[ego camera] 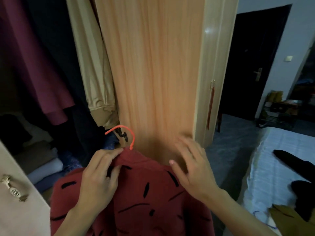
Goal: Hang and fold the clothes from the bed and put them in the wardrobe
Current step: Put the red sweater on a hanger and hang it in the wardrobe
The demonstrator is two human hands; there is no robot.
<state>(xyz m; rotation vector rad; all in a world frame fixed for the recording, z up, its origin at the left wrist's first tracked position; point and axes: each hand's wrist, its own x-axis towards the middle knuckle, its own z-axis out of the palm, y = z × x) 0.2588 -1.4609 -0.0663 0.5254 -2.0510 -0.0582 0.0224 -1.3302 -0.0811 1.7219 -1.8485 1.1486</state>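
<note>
A dark red sweater (136,198) with black dash marks hangs on an orange hanger (127,133) whose hook sticks up above the collar. My left hand (98,176) pinches the collar just below the hook. My right hand (190,166) hovers with spread, straight fingers over the sweater's right shoulder, slightly blurred. The open wardrobe (51,82) is straight ahead and to the left, with a maroon garment (34,65) and a beige jacket (95,74) hanging inside. On the bed (272,167) at the right lie black clothes (296,167) and a mustard piece (289,218).
The wardrobe's wooden door panel (153,74) stands open right in front of me. Folded fabrics (42,160) are stacked on the wardrobe floor at the left. A second door with an ornate handle (13,189) is at the lower left. A dark doorway (255,57) opens beyond the bed.
</note>
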